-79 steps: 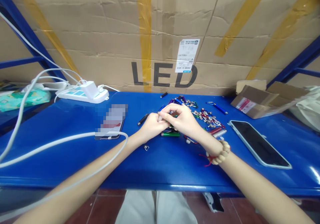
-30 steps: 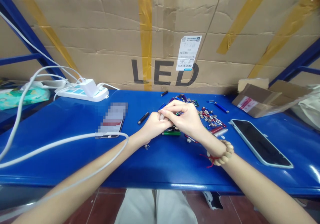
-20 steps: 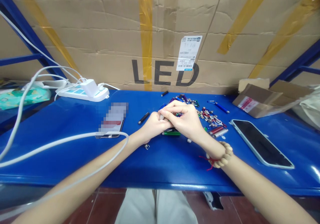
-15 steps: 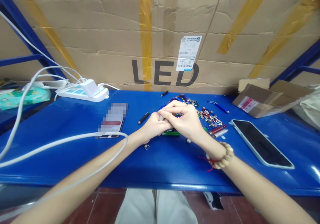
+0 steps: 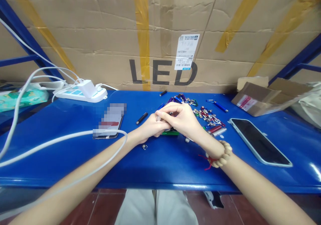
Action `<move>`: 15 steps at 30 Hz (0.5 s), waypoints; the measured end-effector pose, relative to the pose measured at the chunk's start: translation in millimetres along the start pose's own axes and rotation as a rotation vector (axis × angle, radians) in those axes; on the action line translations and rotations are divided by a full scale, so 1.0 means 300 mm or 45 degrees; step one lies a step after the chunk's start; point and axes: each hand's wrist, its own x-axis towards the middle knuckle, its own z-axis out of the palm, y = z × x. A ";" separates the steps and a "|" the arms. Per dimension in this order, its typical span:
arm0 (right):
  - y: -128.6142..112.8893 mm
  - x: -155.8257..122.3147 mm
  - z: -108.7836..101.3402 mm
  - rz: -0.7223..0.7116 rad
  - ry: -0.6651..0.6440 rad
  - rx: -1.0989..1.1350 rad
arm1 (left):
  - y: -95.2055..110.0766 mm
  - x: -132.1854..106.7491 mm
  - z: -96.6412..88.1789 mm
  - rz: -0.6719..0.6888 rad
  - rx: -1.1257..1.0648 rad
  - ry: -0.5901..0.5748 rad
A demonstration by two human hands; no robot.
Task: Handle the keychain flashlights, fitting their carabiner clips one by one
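Both hands meet over the blue table. My left hand (image 5: 151, 128) is closed, its fingers curled. Over it bends my right hand (image 5: 182, 118), thumb and fingers pinched against the left thumb and fingers. Between them shows a bit of something small and pale; its kind is hidden. A green metal tube (image 5: 170, 133) lies just below the hands. To their left are a black tube (image 5: 141, 118) and a small metal piece (image 5: 144, 146). A pile of small round metal pieces and coloured clips (image 5: 207, 114) spreads behind and right, with a red tube (image 5: 215, 130) and a silver tube (image 5: 219, 132).
A phone (image 5: 260, 143) lies at right, another phone (image 5: 115, 121) at left. A white power strip (image 5: 97, 95) trails cables (image 5: 75, 136) across my left arm. An open carton (image 5: 260, 98) stands back right. A large cardboard box (image 5: 105, 44) walls the back.
The view has shifted slightly. My hands stay pressed together in nearly the same grip, with only small finger movement.
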 end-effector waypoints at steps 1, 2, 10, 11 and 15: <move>0.005 0.002 0.001 0.015 -0.005 -0.004 | -0.001 0.003 0.001 0.021 0.032 0.024; 0.009 0.003 0.001 0.038 -0.008 -0.005 | -0.001 0.005 0.003 0.038 0.058 0.044; 0.002 0.001 0.007 0.116 0.045 -0.006 | -0.011 0.014 0.005 0.169 0.111 0.182; 0.003 0.001 0.007 0.100 0.062 -0.008 | -0.013 0.015 0.005 0.170 0.106 0.207; 0.014 0.004 0.007 0.100 0.169 -0.008 | -0.012 0.017 0.001 0.113 0.007 0.231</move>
